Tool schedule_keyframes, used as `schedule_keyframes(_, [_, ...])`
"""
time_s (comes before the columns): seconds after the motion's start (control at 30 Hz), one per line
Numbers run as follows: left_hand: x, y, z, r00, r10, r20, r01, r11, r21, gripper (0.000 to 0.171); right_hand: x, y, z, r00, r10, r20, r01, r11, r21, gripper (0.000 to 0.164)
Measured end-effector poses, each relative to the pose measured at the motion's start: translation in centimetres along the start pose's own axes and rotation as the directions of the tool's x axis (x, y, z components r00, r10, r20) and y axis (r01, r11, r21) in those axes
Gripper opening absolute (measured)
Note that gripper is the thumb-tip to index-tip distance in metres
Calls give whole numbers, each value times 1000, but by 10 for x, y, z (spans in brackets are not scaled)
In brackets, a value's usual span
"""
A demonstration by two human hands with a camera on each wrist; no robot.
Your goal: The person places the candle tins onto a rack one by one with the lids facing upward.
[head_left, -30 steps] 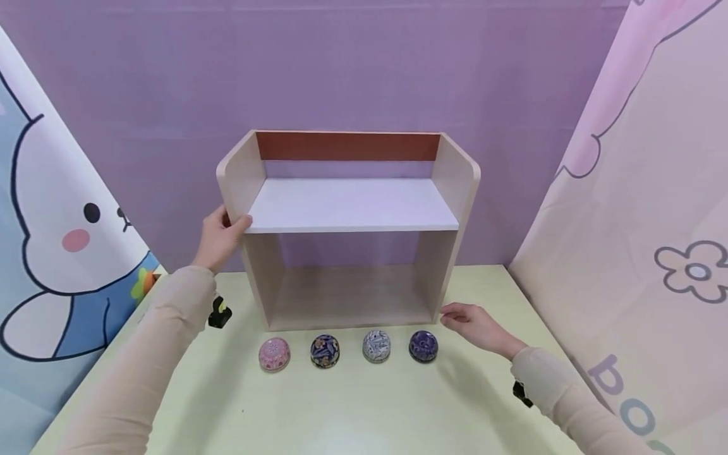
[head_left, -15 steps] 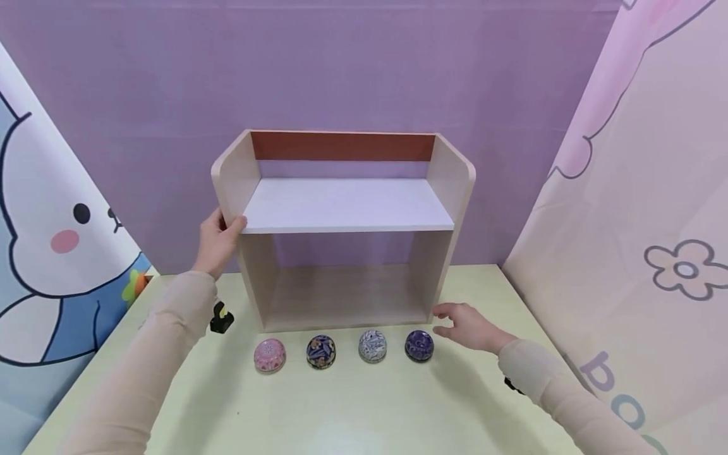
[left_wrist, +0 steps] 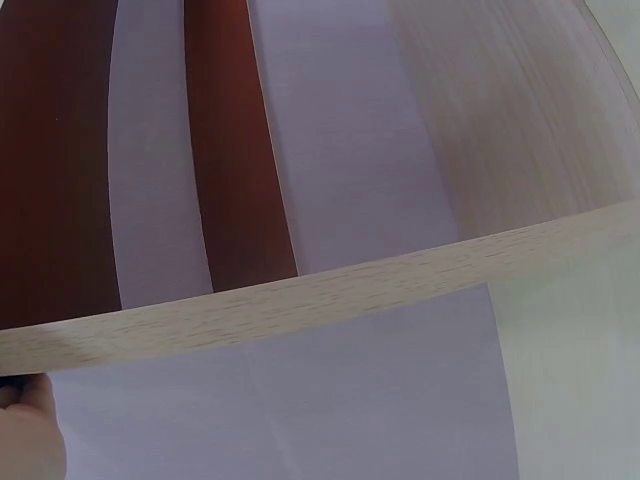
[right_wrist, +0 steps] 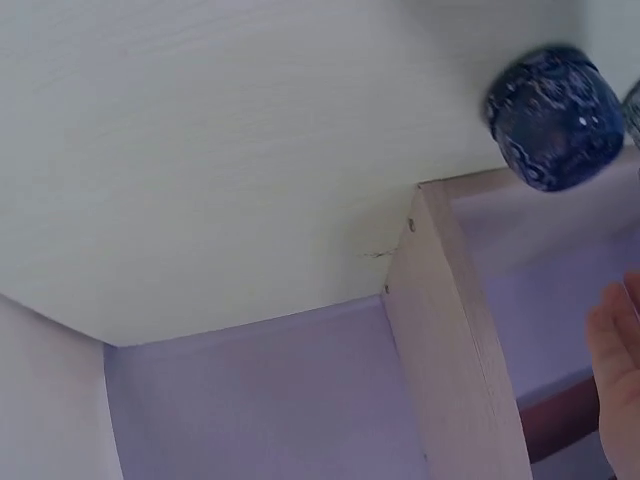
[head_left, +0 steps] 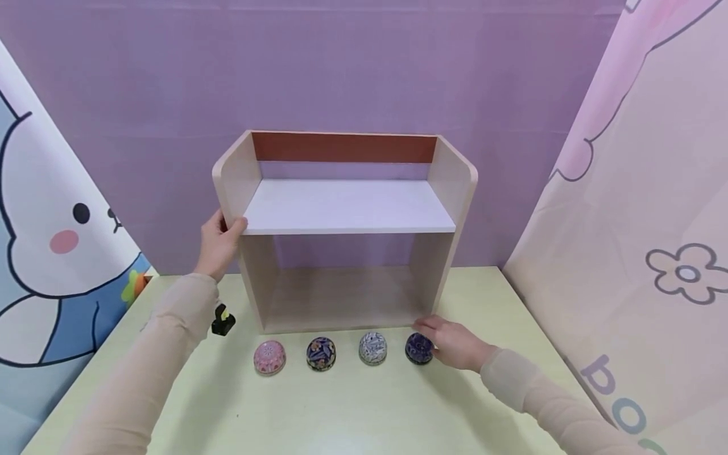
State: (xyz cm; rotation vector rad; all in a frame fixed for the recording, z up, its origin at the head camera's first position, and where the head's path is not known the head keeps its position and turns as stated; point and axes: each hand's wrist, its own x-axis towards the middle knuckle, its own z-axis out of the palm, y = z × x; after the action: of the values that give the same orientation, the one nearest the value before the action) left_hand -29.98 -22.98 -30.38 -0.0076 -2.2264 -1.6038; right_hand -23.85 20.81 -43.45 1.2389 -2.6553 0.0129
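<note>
My left hand (head_left: 218,245) grips the left side panel of a small wooden shelf (head_left: 349,205), thumb at the panel's front edge. Part of that hand (left_wrist: 28,430) shows under the panel edge in the left wrist view. My right hand (head_left: 455,344) is beside a round dark blue patterned tin (head_left: 418,349), fingers reaching over its far side. In the right wrist view the right fingers (right_wrist: 612,335) are extended, with a gap between them and the tin (right_wrist: 555,118). Leftward in the same row lie a white-and-blue tin (head_left: 373,348), a navy floral tin (head_left: 321,353) and a pink tin (head_left: 270,357).
The shelf stands upright on a pale yellow-green table (head_left: 341,411), its lower board (head_left: 347,297) just behind the tins. A purple cloth (head_left: 364,63) hangs behind. Printed cloths flank the table, one with a rabbit (head_left: 74,208), the other with a flower (head_left: 688,273).
My right hand has moved left from beside the shelf's lower right corner to the dark blue tin. My left hand keeps its grip on the shelf. The head view has shifted slightly.
</note>
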Motion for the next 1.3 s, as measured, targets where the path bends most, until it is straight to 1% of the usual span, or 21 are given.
schedule_keyframes(0.07, [1, 1, 0, 1000, 2, -1, -2, 1000, -2, 49, 0, 0, 6, 999, -52, -3, 52, 996, -77, 50])
schedule_keyframes(0.13, [1, 1, 0, 1000, 7, -6, -7, 1000, 2, 49, 0, 1, 12, 995, -100, -10, 97, 983, -157, 49])
schedule_keyframes(0.2, [1, 1, 0, 1000, 6, -14, -6, 1000, 11, 48, 0, 1, 18, 991, -133, -9, 128, 969, -211, 49])
schedule_keyframes(0.4, [2, -1, 2, 999, 1, -41, 0, 1000, 27, 47, 2, 0, 32, 984, -170, 48, 177, 937, -303, 49])
schedule_keyframes(0.57, [1, -1, 2, 999, -9, -35, 10, 1000, 17, 49, 5, -1, 39, 975, -208, 80, 222, 908, -355, 51])
schedule_keyframes(0.87, [0, -1, 2, 1000, -14, -19, 14, 1000, -2, 50, 3, 3, 54, 973, -201, 117, 232, 866, -444, 55])
schedule_keyframes(1.13, [1, -1, 3, 999, -24, -35, 23, 1000, -14, 50, 3, 4, 62, 970, -217, 106, 241, 834, -496, 48])
schedule_keyframes(1.2, [0, 0, 3, 999, -26, -35, 26, 1000, -16, 50, 4, 4, 63, 969, -224, 108, 247, 820, -516, 47])
schedule_keyframes(1.3, [0, 0, 3, 999, -37, -30, 36, 999, -20, 51, 4, 5, 67, 962, -257, 90, 263, 790, -554, 43])
